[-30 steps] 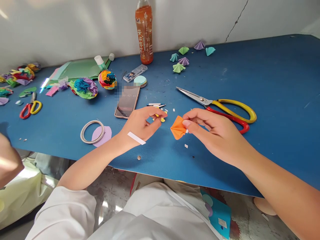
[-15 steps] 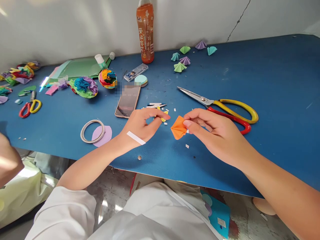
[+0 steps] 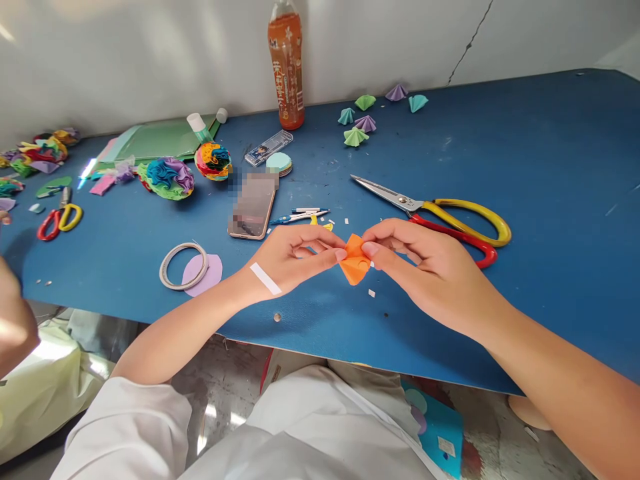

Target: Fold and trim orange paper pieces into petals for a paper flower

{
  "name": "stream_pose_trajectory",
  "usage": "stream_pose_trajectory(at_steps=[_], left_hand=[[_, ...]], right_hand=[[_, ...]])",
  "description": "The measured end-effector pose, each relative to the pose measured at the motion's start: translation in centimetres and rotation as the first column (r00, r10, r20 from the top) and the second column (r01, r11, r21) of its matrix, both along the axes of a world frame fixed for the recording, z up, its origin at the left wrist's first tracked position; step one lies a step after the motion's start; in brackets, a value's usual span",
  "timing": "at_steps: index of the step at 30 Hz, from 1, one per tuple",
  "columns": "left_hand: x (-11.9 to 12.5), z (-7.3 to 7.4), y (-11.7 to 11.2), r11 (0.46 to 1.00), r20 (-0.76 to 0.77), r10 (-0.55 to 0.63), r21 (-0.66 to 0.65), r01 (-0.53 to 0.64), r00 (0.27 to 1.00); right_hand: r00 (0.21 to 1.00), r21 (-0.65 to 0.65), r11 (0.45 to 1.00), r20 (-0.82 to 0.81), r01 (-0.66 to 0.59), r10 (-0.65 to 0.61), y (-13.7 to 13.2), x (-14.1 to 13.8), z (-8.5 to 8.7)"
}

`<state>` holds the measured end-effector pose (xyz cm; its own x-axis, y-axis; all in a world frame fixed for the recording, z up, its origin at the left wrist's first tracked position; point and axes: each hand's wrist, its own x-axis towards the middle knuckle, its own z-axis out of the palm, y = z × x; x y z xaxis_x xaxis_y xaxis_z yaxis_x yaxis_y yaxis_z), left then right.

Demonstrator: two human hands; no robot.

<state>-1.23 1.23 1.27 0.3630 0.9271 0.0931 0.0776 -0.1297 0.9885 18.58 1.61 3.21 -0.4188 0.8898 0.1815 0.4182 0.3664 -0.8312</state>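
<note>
Between my two hands is a folded piece of orange paper (image 3: 355,268), held a little above the blue table. My left hand (image 3: 300,260) pinches its left edge between thumb and fingertips. On the opposite edge, the thumb and index finger of my right hand (image 3: 425,270) grip it. A white strip (image 3: 265,279), perhaps tape, sticks to my left wrist. Large scissors (image 3: 425,208) with red and yellow handles lie just beyond my right hand. Tiny white paper scraps (image 3: 371,293) and a pen (image 3: 300,217) are on the table near my fingers.
A tape roll (image 3: 163,272) overlaps a lilac paper circle (image 3: 215,275) at left. Behind are a phone (image 3: 253,205), colourful paper balls (image 3: 167,179), a drink bottle (image 3: 286,70) and several folded paper pieces (image 3: 355,137). Another person's arm (image 3: 15,313) shows at the left edge.
My left hand has moved right and now pinches the orange paper, which was only in my right hand before. The paper has turned slightly.
</note>
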Motion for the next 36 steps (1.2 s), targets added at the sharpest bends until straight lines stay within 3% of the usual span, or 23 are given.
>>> stream_pose_trajectory(at_steps=[4, 8, 11, 19, 27, 36], left_hand=[[-0.1, 0.2, 0.2, 0.996, -0.026, 0.082, -0.028, -0.083, 0.996], [-0.1, 0.4, 0.1, 0.993, -0.076, 0.109, -0.03, -0.111, 0.991], [-0.1, 0.5, -0.1, 0.994, -0.125, 0.106, 0.026, -0.103, 0.987], [0.0, 0.6, -0.4, 0.995, -0.171, 0.075, 0.078, -0.062, 0.982], [0.2, 1.1, -0.4, 1.0, -0.144, 0.003, -0.029, -0.007, 0.99], [0.1, 0.8, -0.6, 0.998, -0.173, -0.008, 0.06, 0.019, 0.985]], right_hand=[[1.0, 0.181, 0.983, -0.009, 0.004, -0.002, -0.1, 0.2, -0.2], [0.994, 0.421, 0.9, 0.046, -0.112, 0.102, -0.1, 0.3, -0.3], [0.987, 0.497, 0.854, 0.103, -0.156, 0.12, 0.1, 0.4, -0.3], [0.99, 0.467, 0.876, 0.114, -0.123, 0.079, 0.1, 0.4, -0.2], [0.995, 0.414, 0.906, 0.087, -0.088, 0.057, 0.2, 0.4, -0.3], [0.994, 0.318, 0.945, 0.096, -0.074, 0.046, -0.1, 0.5, -0.4]])
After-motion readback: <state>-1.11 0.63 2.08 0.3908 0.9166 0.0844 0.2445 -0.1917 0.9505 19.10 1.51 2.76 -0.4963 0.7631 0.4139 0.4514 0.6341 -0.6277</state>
